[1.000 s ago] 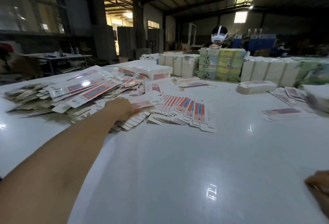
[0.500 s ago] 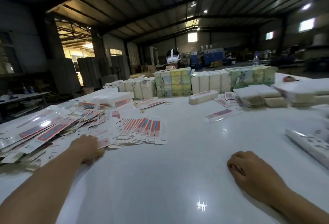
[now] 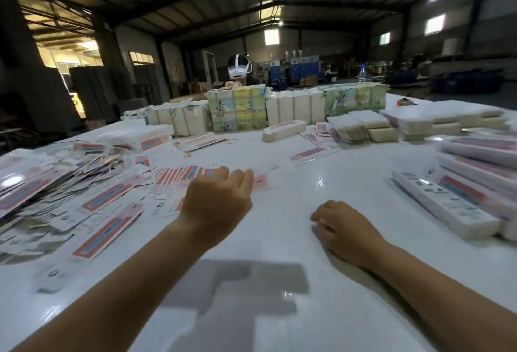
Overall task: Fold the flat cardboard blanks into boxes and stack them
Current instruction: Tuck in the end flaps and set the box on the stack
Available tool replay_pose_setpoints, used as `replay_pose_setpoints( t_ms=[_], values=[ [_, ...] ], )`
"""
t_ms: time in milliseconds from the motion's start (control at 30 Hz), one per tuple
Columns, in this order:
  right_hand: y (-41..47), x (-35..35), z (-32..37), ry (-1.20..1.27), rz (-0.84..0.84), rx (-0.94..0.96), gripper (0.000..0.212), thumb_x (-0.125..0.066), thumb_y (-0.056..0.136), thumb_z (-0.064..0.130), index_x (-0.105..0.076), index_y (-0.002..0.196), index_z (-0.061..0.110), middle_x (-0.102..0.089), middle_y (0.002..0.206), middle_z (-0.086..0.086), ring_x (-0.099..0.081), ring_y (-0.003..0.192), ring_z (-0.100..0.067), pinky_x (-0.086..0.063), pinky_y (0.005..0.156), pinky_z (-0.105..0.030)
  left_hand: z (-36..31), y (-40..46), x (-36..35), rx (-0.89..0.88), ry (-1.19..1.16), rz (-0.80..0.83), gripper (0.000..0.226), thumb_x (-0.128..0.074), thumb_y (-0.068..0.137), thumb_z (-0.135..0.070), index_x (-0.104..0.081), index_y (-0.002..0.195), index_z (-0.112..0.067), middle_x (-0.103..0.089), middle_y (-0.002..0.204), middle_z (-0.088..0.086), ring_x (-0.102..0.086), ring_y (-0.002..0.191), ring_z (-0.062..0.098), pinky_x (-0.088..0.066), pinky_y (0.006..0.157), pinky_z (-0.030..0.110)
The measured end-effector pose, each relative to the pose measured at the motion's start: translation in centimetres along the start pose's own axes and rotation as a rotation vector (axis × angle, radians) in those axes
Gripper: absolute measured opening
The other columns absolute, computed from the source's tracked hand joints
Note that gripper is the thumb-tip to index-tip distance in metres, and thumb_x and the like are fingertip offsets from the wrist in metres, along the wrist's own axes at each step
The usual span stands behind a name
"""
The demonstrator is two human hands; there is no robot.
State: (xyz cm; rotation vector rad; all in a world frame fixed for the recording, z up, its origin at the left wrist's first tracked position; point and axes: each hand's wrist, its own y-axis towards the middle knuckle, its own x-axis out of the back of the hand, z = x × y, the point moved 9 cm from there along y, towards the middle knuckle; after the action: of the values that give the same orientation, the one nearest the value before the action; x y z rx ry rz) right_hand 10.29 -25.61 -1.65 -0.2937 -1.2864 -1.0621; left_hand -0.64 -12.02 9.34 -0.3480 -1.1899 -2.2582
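Fingers of the left hand (image 3: 216,200) reach forward over a fanned row of blanks (image 3: 179,175) on the white table (image 3: 279,239), their tips hidden behind the knuckles, so whether they have pinched a blank cannot be told. The right hand (image 3: 344,228) rests palm down on bare table, fingers loosely curled and holding nothing, seemingly waiting to help fold. The flat blanks lie in a loose heap (image 3: 56,198) at the left, with the fanned row spread from its near edge, probably so that single sheets can be lifted off easily. Finished boxes (image 3: 461,198) are stacked along the right edge, near the right hand, which suggests work moves from left to right. The left forearm stretches out almost straight, wrist level; the right forearm lies angled in from the right. Bundled packs (image 3: 237,111) line the far side, where another person wears a headset (image 3: 238,69).
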Motion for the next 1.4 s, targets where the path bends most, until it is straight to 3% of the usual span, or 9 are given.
replay_pose_setpoints(
  t_ms=[133, 267, 400, 467, 567, 867, 1100, 1233, 1400],
  values=[
    [-0.8, 3.2, -1.8, 0.597, -0.170, -0.226, 0.027, -0.047, 0.088, 0.000, -0.071, 0.082, 0.012, -0.071, 0.088, 0.001, -0.064, 0.087, -0.021, -0.050, 0.077, -0.025, -6.5, 1.1, 0.0, -0.014, -0.061, 0.055, 0.018, -0.064, 0.075, -0.005, -0.075, 0.089, -0.008, -0.066, 0.065, 0.004, -0.057, 0.050, 0.021, -0.036, 0.042, 0.021],
    [-1.8, 0.4, 0.0, 1.427, 0.205, -0.462, 0.036, -0.050, 0.090, 0.030, -0.071, 0.077, 0.003, -0.069, 0.077, -0.017, -0.070, 0.068, -0.031, -0.055, 0.048, -0.032, -9.0, -0.8, -1.6, 0.010, -0.176, 0.151, 0.018, -0.060, 0.084, -0.023, -0.074, 0.081, -0.013, -0.066, 0.064, 0.001, -0.057, 0.049, 0.017, -0.032, 0.046, 0.019],
    [-1.9, -1.0, 1.1, 1.426, 0.311, -0.449, 0.019, -0.049, 0.091, 0.009, -0.063, 0.093, -0.005, -0.069, 0.076, -0.018, -0.068, 0.058, -0.023, -0.054, 0.046, -0.027, -9.1, -1.3, -2.0, 0.095, -0.385, 0.178, 0.025, -0.054, 0.086, -0.029, -0.070, 0.088, -0.010, -0.068, 0.079, 0.006, -0.062, 0.068, 0.021, -0.045, 0.054, 0.027],
    [-1.8, -0.6, 0.8, 1.456, 0.286, -0.427, 0.017, -0.050, 0.087, 0.006, -0.061, 0.093, -0.005, -0.068, 0.072, -0.017, -0.064, 0.053, -0.022, -0.053, 0.044, -0.026, -8.3, -1.6, -3.4, 0.225, -0.635, 0.279, 0.042, -0.066, 0.079, -0.040, -0.056, 0.112, -0.016, -0.064, 0.109, 0.006, -0.059, 0.095, 0.023, -0.053, 0.079, 0.038],
    [-1.6, -0.1, 0.7, 1.491, 0.311, -0.349, 0.028, -0.057, 0.074, 0.006, -0.060, 0.099, -0.005, -0.068, 0.074, -0.017, -0.063, 0.055, -0.023, -0.051, 0.045, -0.027, -7.7, -2.3, -5.5, 0.316, -0.810, 0.369, 0.071, -0.056, 0.077, -0.064, -0.023, 0.131, -0.032, -0.047, 0.132, -0.003, -0.043, 0.115, 0.016, -0.032, 0.106, 0.040],
    [-1.9, -0.4, 1.3, 1.543, 0.363, -0.290, 0.026, -0.058, 0.073, 0.002, -0.071, 0.096, 0.003, -0.069, 0.084, -0.015, -0.065, 0.057, -0.018, -0.050, 0.040, -0.024, -7.6, -0.9, -2.9, 0.061, -0.550, 0.220, 0.090, -0.045, 0.075, -0.065, -0.046, 0.134, 0.004, -0.056, 0.126, 0.020, -0.056, 0.107, 0.036, -0.048, 0.088, 0.046],
    [-2.0, -0.6, 1.3, 1.276, 0.295, -0.281, 0.013, -0.069, 0.070, 0.011, -0.077, 0.080, 0.015, -0.066, 0.066, -0.007, -0.057, 0.047, -0.013, -0.043, 0.036, -0.021, -7.8, -1.0, -2.3, -0.016, -0.466, 0.226, 0.090, -0.060, 0.071, -0.063, -0.052, 0.130, 0.004, -0.061, 0.119, 0.020, -0.061, 0.099, 0.035, -0.051, 0.082, 0.044],
    [-2.1, -0.9, 0.4, 1.225, 0.289, -0.349, 0.029, -0.052, 0.082, -0.008, -0.075, 0.081, 0.009, -0.062, 0.060, -0.011, -0.052, 0.042, -0.016, -0.040, 0.036, -0.020, -7.1, -0.6, -1.9, 0.053, -0.552, 0.172, 0.084, -0.076, 0.060, -0.057, -0.060, 0.120, 0.000, -0.070, 0.094, 0.012, -0.065, 0.067, 0.028, -0.052, 0.051, 0.033],
    [-2.5, -1.4, -0.3, 1.246, 0.325, -0.496, 0.020, -0.053, 0.066, -0.004, -0.070, 0.076, 0.000, -0.061, 0.053, -0.012, -0.049, 0.035, -0.013, -0.037, 0.032, -0.018, -6.7, -0.8, -3.5, 0.194, -0.608, 0.299, 0.075, -0.046, 0.069, -0.076, -0.054, 0.114, -0.017, -0.063, 0.092, -0.001, -0.058, 0.068, 0.022, -0.036, 0.050, 0.027]
  ],
)
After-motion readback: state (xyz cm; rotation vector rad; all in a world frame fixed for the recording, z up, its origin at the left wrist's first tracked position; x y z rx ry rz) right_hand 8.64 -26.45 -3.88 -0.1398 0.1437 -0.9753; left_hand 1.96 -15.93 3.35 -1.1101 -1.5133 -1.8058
